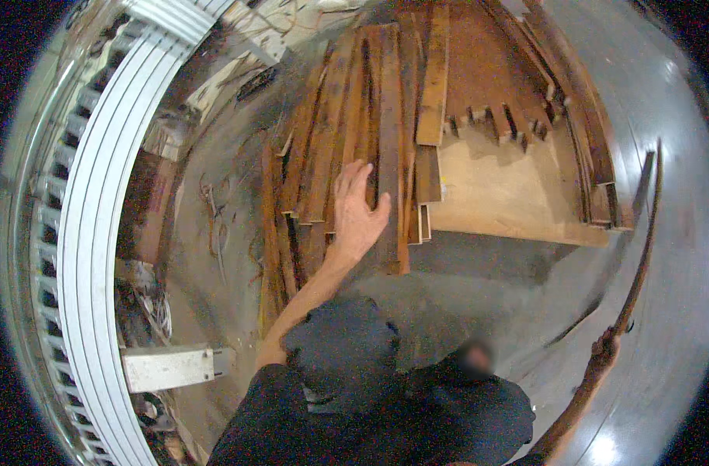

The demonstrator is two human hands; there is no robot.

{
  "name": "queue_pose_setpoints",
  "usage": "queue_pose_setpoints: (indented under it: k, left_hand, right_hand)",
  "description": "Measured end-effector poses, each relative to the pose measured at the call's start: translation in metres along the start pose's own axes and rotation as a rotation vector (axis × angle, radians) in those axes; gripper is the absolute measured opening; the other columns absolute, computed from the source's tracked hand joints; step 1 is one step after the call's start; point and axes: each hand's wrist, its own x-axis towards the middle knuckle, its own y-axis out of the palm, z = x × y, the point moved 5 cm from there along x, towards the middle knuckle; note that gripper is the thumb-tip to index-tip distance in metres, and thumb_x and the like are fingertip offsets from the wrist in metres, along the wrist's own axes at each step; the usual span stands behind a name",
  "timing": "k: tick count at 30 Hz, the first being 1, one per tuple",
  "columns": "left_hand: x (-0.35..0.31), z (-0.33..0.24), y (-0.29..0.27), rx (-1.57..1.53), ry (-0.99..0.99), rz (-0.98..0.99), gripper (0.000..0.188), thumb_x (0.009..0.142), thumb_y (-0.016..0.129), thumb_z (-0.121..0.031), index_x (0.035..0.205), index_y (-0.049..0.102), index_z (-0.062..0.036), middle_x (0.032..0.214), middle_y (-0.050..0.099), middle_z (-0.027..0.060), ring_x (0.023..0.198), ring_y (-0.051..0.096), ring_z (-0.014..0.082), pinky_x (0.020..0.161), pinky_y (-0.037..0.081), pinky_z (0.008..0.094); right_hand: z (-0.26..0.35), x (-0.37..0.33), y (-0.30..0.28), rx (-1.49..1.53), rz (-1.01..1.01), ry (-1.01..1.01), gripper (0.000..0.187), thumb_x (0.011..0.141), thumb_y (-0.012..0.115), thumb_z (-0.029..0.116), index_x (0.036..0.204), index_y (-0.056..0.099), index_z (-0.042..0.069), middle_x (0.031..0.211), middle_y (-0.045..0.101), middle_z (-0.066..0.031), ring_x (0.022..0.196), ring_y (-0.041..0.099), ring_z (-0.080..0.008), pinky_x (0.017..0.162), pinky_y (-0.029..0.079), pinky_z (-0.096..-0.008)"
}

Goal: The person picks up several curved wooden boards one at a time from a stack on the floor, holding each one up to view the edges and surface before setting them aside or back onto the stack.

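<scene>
My left hand (pixel 358 208) reaches over a row of long brown wooden planks (pixel 321 167), its fingers spread. The thumb lies near one darker plank (pixel 388 147); whether the palm touches the wood I cannot tell. Out at the lower right, my right hand (pixel 602 349) is closed around the lower end of a long, thin wooden strip (pixel 642 260). That strip stands up and bends slightly toward its far tip. Several planks overlap at uneven angles, with pale cut ends facing me.
Right of the loose planks, a pale plywood board (pixel 502 186) carries more brown boards (pixel 494 54). White ribbed metal rails (pixel 90 217) run along the left, with a white metal block (pixel 170 370) beside them. Cord-like scraps (pixel 214 221) lie on the grey floor. Dark clothing (pixel 339 357) fills the lower middle.
</scene>
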Motion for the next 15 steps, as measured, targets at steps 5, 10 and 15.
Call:
queue_pose_setpoints:
  k: [5, 10, 15]
  left_hand:
    - [-0.003, -0.008, 0.006, -0.232, -0.051, 0.056, 0.053, 0.081, 0.071, -0.011, 0.130, 0.053, -0.0003, 0.127, 0.060, 0.0215, 0.119, 0.058, 0.0338, 0.101, 0.046, 0.0421]
    - [0.019, -0.114, 0.034, -0.725, 0.206, 0.474, 0.062, 0.078, 0.078, -0.032, 0.124, 0.055, 0.0029, 0.117, 0.064, 0.0216, 0.106, 0.063, 0.0342, 0.093, 0.051, 0.0413]
    - [-0.008, -0.232, 0.062, -1.135, 0.534, 0.657, 0.076, 0.068, 0.081, -0.047, 0.114, 0.051, 0.0050, 0.107, 0.060, 0.0243, 0.101, 0.058, 0.0381, 0.091, 0.047, 0.0442]
  right_hand:
    - [0.010, -0.063, 0.068, -0.013, -0.246, -0.286, 0.045, 0.090, 0.064, 0.029, 0.123, 0.053, 0.000, 0.090, 0.054, 0.0002, 0.065, 0.043, -0.0070, 0.055, 0.035, -0.0215]
    - [0.010, -0.081, 0.142, -0.016, -0.075, -0.452, 0.057, 0.085, 0.069, 0.029, 0.133, 0.049, 0.004, 0.113, 0.058, -0.0066, 0.088, 0.055, -0.0175, 0.072, 0.046, -0.0299]
    - [-0.042, -0.123, 0.340, -0.490, 0.079, -0.442, 0.075, 0.081, 0.076, 0.013, 0.144, 0.036, 0.004, 0.128, 0.055, -0.0103, 0.110, 0.055, -0.0236, 0.097, 0.045, -0.0387]
